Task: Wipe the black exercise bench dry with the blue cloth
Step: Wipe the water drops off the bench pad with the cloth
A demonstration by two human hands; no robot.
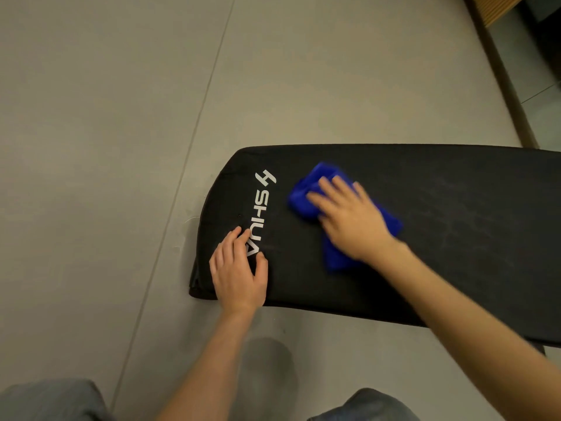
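Blue cloth (302, 199) is bunched on the black exercise bench (455, 214), toward its rounded end and just right of the white lettering (261, 220). My right hand (349, 220) lies flat on top of it. Its fingers (329, 189) are straight and a little spread, pressing down rather than gripping, and cloth spills out past the fingertips and back beside the wrist. Hand and cloth look smeared, so I judge this is mid-stroke in the wiping itself.

My left hand (239, 268) rests on the near corner of the bench, its fingers (233, 238) loosely curved over the lettering and holding nothing. I read that as bracing.

Faint streaks show on the pad to the right, but I can't tell wet from dry here.

Next, I'd carry the stroke on with even pressure across the lettering and the end edge. That means lifting the left hand clear. Then I'd work along the long stretch running off to the right.

Grey floor (121, 117) lies all round, and denim knees (51, 399) show at the bottom.
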